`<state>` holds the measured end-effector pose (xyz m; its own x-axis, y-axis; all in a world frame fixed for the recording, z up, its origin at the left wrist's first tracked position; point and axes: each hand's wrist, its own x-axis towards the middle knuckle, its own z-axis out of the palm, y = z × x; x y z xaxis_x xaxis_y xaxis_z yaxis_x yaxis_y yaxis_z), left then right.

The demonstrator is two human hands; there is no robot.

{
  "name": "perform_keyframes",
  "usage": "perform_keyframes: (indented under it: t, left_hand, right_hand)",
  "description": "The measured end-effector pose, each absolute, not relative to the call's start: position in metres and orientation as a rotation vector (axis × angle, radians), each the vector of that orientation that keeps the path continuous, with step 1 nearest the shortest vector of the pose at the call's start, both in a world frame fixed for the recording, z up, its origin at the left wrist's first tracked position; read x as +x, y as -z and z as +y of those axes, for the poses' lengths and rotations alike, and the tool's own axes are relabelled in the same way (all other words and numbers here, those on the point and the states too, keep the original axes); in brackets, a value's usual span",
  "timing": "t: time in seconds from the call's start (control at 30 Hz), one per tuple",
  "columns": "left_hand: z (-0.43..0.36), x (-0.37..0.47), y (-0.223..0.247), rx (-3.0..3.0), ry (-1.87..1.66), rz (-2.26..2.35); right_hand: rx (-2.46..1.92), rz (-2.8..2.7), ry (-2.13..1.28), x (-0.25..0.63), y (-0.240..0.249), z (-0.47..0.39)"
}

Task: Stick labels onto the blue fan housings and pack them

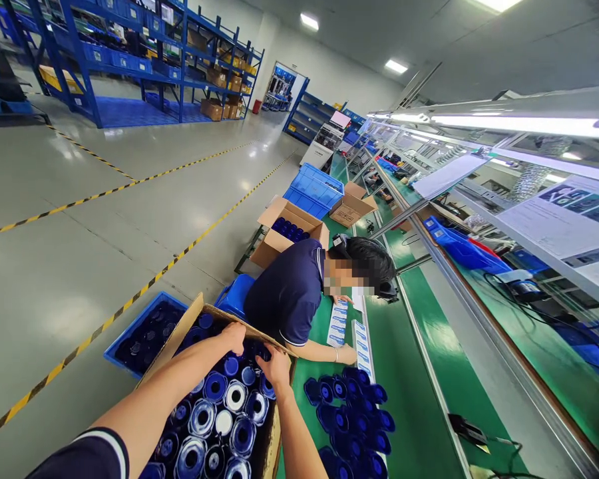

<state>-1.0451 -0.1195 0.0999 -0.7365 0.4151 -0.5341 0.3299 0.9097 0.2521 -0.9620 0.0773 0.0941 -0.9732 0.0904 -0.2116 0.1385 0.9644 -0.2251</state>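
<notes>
A cardboard box (275, 439) full of round, dark blue plastic parts (214, 386) with ring-shaped tops stands right in front of me. My left hand (233, 337) is at the far edge of the box, its fingers curled downward among the parts. Close beside it, my right hand (276, 366) reaches to the far right corner, thumb and fingers bent inward. Dark blue parts lie between and under both hands. Whatever the fingertips grip is hidden.
A co-worker (292, 286) leans over the green bench (404, 352) by white labelled sheets (337, 322). Blue parts (354, 419) stand clustered on the bench. A blue crate (122, 362) lies left of my box. Farther off are another carton (267, 249) and blue bins (314, 189).
</notes>
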Motion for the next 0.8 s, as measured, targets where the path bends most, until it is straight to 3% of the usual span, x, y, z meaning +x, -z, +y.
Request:
perform_keyframes:
  t: [0.47,0.8]
  left_hand:
    - [-0.112,-1.037,-0.089,0.583,-0.113,2.607]
    - [-0.095,-1.016,-0.096,0.521,-0.128,2.667]
  right_hand:
    - [0.101,2.832,0.253,-0.995,-0.078,0.037]
    - [0.140,2.863,0.193,-0.973,-0.102,0.039]
